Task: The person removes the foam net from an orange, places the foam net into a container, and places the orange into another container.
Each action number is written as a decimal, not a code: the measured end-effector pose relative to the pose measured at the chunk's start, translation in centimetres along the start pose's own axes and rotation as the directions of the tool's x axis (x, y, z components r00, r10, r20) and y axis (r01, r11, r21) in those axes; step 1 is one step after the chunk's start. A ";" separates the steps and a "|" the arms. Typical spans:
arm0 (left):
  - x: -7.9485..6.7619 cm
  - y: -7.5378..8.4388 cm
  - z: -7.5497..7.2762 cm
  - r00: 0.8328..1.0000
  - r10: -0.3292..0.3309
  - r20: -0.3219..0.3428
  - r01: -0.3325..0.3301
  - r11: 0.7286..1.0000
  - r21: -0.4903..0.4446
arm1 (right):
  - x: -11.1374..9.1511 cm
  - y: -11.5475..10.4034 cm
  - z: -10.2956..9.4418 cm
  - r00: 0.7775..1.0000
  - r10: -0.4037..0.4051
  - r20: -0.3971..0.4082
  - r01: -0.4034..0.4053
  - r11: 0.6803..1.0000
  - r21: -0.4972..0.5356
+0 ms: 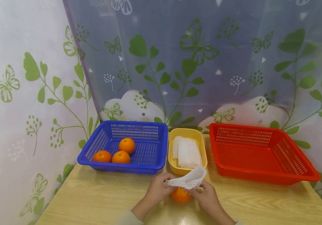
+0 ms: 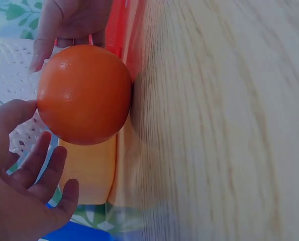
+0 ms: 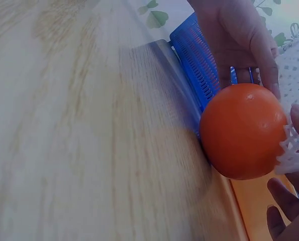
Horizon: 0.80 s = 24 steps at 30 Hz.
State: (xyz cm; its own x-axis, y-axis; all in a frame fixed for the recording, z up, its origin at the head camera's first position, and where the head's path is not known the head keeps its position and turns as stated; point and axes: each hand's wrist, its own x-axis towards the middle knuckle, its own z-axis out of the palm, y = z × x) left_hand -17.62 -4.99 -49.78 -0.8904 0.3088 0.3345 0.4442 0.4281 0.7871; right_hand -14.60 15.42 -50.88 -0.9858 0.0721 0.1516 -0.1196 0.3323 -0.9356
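A white foam fruit net (image 1: 191,179) is stretched between my two hands, just above and behind an orange (image 1: 181,197) on the table. My left hand (image 1: 158,188) pinches the net's left side, its other fingers spread loosely in the left wrist view. On the opposite side my right hand (image 1: 208,198) pinches the net between thumb and fingers. Both wrist views show the orange (image 2: 84,95) close up between the hands, with the net (image 3: 294,150) along its far side. Whether the net encloses any of the fruit is hard to tell.
Behind the left hand stands a blue basket (image 1: 127,170) with 3 oranges (image 1: 127,145). A yellow bin (image 1: 181,171) in the middle holds more folded foam nets (image 1: 189,153). To the right is a red basket (image 1: 259,177). A patterned curtain (image 1: 155,81) hangs behind the wooden table (image 1: 93,200).
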 end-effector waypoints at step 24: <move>-0.4 0.5 0.8 0.985 -0.025 0.172 0.024 1.000 0.009 | 0.1 0.1 -0.2 0.967 -0.177 -0.180 0.199 0.974 0.109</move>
State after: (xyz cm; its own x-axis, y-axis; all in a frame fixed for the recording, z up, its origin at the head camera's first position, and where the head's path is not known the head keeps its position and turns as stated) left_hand -16.93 -4.21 -49.99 -0.8709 0.4393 0.2205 0.4236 0.4431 0.7901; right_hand -14.73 15.63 -50.87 -0.9112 0.1806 0.3702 -0.3254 0.2353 -0.9158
